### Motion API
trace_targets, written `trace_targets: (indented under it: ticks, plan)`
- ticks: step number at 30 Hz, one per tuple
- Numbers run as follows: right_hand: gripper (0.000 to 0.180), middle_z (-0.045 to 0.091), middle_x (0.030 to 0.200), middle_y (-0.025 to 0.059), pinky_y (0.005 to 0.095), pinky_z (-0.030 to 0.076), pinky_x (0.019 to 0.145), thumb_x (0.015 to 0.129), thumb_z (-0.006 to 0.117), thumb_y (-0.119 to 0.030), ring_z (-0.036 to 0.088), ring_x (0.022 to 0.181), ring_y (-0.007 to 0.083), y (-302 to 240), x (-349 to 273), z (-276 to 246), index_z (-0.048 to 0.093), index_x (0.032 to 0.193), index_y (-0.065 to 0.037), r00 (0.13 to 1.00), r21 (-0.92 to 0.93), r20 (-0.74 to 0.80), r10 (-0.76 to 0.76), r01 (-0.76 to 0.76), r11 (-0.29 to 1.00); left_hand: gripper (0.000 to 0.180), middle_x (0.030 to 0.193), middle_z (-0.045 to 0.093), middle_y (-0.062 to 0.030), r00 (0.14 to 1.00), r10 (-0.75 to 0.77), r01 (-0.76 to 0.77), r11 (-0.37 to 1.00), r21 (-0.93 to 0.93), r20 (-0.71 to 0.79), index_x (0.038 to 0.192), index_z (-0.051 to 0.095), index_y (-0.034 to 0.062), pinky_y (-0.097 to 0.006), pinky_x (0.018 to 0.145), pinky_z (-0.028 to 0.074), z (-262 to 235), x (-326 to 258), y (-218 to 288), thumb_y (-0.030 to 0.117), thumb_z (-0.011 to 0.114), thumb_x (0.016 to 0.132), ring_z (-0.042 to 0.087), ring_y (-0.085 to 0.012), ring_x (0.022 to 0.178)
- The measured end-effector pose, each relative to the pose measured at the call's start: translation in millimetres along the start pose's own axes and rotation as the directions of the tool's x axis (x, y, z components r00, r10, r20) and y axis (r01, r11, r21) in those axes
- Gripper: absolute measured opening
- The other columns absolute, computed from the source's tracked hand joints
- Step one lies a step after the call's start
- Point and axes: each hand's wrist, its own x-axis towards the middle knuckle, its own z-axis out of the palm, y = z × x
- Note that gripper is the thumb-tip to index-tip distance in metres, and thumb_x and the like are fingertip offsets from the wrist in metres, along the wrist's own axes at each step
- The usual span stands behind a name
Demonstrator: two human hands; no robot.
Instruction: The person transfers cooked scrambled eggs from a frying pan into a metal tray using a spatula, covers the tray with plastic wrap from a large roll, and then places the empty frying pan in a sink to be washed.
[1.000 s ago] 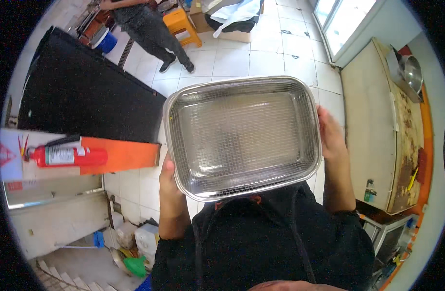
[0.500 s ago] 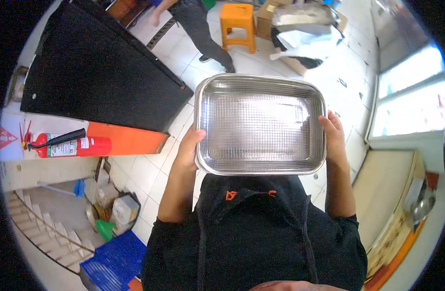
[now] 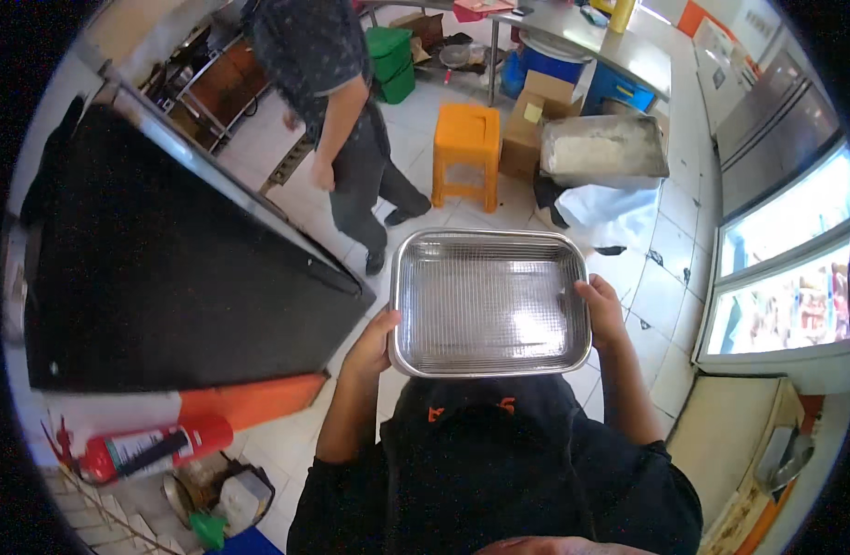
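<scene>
A rectangular metal tray with rounded corners is held level in front of my dark top, with a wire mesh basket nested inside. No food or other object shows in the basket. On the tray's left short side, my left hand grips the rim, thumb on top. My right hand clasps the opposite side in the same way, its thumb over the edge. The fingers beneath the tray are mostly hidden.
Ahead on the left walks another person in dark clothes. Beyond the tray stand an orange stool and a metal tub of white powder. A black panel and fire extinguisher flank my left; a lit glass-door fridge is at right.
The view has tipped upward, bringing the steel table and more of the other person into sight. My hands still hold the tray, which now appears lower in the picture.
</scene>
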Motion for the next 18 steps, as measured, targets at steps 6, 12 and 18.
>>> trace_targets:
  ticks: [6,12,18]
  plan:
    - [0.013,0.058,0.075,0.0031,0.0237,0.046,0.057,0.087,0.057,-0.015,0.054,0.062,0.0108,-37.2,110.9,32.8,0.052,0.087,-0.003,0.999,-0.075,-0.039,-0.023,0.020,0.997,0.055,0.111,0.056,-0.0107,0.997,-0.016,0.025,0.993,0.118,-0.073,0.127,0.038,-0.0007,-0.032,0.088,0.046,-21.0,99.8,59.1,0.015,0.059,0.079,0.057,-0.0196,0.100]
    - [0.014,0.055,0.072,-0.0005,0.0236,0.042,0.057,0.086,0.061,-0.018,0.050,0.061,0.0089,-55.0,262.6,65.0,0.054,0.082,-0.005,0.994,-0.179,0.044,-0.102,0.108,0.978,0.049,0.108,0.057,-0.0117,0.978,0.048,-0.040,0.998,0.043,-0.203,0.123,0.042,-0.0013,-0.036,0.086,0.048,-41.7,197.8,114.4,0.008,0.055,0.077,0.058,-0.0229,0.097]
    - [0.013,0.057,0.074,0.0012,0.0241,0.044,0.059,0.085,0.062,-0.017,0.053,0.065,0.0096,-103.5,411.0,147.6,0.056,0.084,-0.005,0.975,-0.094,0.222,0.019,0.002,0.996,0.051,0.107,0.058,-0.0140,0.957,0.151,-0.151,0.988,0.016,-0.246,0.120,0.044,-0.0042,-0.038,0.086,0.048,-70.4,271.6,188.3,0.012,0.056,0.073,0.059,-0.0270,0.097]
